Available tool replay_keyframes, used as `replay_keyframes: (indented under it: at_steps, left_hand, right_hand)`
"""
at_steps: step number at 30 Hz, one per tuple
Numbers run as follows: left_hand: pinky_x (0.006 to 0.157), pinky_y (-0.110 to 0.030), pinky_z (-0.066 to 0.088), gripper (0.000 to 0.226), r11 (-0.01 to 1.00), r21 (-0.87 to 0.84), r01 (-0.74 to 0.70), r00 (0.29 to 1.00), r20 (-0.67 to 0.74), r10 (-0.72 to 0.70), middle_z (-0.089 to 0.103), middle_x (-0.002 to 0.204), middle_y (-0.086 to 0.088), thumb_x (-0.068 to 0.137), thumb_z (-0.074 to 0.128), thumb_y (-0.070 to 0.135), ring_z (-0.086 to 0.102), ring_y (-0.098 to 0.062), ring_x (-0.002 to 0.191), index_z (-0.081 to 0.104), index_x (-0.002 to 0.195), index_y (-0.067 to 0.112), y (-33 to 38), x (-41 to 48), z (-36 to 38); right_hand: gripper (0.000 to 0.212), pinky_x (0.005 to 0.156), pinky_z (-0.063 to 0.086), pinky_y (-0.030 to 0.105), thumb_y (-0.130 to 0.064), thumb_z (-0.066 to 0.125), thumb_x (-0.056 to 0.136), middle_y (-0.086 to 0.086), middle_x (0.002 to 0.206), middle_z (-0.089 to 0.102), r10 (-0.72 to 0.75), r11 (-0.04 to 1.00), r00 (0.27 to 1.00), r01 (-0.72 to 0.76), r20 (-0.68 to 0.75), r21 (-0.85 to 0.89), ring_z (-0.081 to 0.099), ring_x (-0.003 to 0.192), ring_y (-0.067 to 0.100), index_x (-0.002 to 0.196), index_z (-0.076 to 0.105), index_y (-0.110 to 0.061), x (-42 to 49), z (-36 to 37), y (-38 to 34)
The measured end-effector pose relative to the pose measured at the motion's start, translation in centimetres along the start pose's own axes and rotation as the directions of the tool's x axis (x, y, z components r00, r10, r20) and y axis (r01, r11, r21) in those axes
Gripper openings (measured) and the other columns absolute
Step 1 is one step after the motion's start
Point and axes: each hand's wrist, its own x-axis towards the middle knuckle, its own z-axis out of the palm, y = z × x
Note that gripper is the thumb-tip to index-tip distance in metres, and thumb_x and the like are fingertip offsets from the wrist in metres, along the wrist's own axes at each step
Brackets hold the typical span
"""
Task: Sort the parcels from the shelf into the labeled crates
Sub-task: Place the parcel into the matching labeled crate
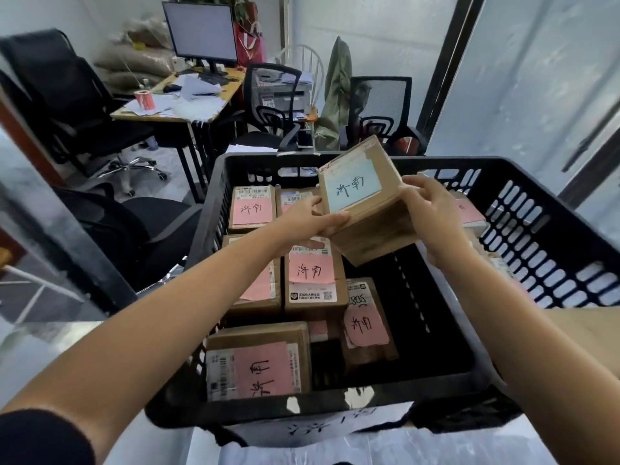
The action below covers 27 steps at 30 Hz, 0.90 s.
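Observation:
A brown cardboard parcel (365,203) with a pale blue handwritten label hangs tilted above the black plastic crate (523,236). My left hand (313,219) grips its lower left corner, fingers curled under the edge. On its right side my right hand (427,209) holds it with thumb and fingers. Inside the crate lie several brown parcels with pink handwritten labels (312,280), mostly along the left half. A white paper label (322,427) with handwriting hangs on the crate's near wall.
The right part of the crate floor (419,313) is bare. Behind the crate stand black office chairs (268,105), a cluttered wooden desk (181,102) with a monitor (201,31), and a printer. A pale wall runs along the right.

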Motion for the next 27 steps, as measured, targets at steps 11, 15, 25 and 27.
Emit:
replay_keyframes:
  at_steps: [11, 15, 25, 27]
  left_hand:
    - [0.095, -0.029, 0.046, 0.099, 0.956, 0.170, -0.240, 0.970, 0.061, 0.233, 0.040, 0.137, 0.007, 0.061, 0.074, 0.056, 0.047, -0.005, 0.117, 0.027, 0.143, 0.025, 0.6, -6.8, -1.2]
    - [0.092, -0.024, 0.048, 0.110, 0.925, 0.314, -0.214, 0.966, 0.211, 0.152, 0.047, 0.119, 0.021, 0.046, 0.075, 0.065, 0.056, 0.003, 0.099, 0.028, 0.140, 0.033, 0.2, -9.7, -2.3]
    - [0.102, -0.024, 0.036, 0.071, 0.519, 0.849, -0.093, 0.867, 0.326, -0.378, 0.044, 0.138, 0.006, 0.079, 0.069, 0.043, 0.043, -0.010, 0.124, 0.038, 0.139, 0.022, -4.9, -10.0, -2.4]
    - [0.103, -0.026, 0.035, 0.075, 0.481, 0.863, -0.155, 0.873, 0.347, -0.342, 0.044, 0.139, 0.003, 0.079, 0.067, 0.046, 0.043, -0.014, 0.124, 0.035, 0.141, 0.019, -5.7, -9.3, -1.2]
  right_hand:
    - [0.046, 0.067, 0.052, 0.038, -0.032, 0.036, 0.081, 0.007, 0.096, 0.052, 0.145, 0.883, 0.871, -0.328, 0.470, 0.335, 0.055, 0.079, 0.020, 0.114, 0.063, -0.017, -1.1, -9.5, 2.8]
    - [0.048, 0.060, 0.055, 0.025, -0.024, 0.024, 0.094, 0.004, 0.076, 0.067, 0.109, 0.874, 0.772, -0.374, 0.626, 0.311, 0.064, 0.067, 0.015, 0.086, 0.070, -0.017, -0.6, -8.8, 3.5]
    - [0.061, 0.067, 0.055, 0.032, -0.051, 0.073, 0.051, 0.011, 0.092, 0.064, 0.042, 0.896, 0.740, -0.326, 0.671, 0.303, 0.063, 0.083, 0.024, 0.101, 0.071, -0.018, 1.7, -8.9, 3.0]
    - [0.088, 0.072, 0.054, 0.035, -0.052, 0.078, 0.038, 0.017, 0.101, 0.056, 0.057, 0.899, 0.763, -0.320, 0.644, 0.299, 0.052, 0.096, 0.032, 0.116, 0.063, -0.014, 2.1, -9.0, 3.3]
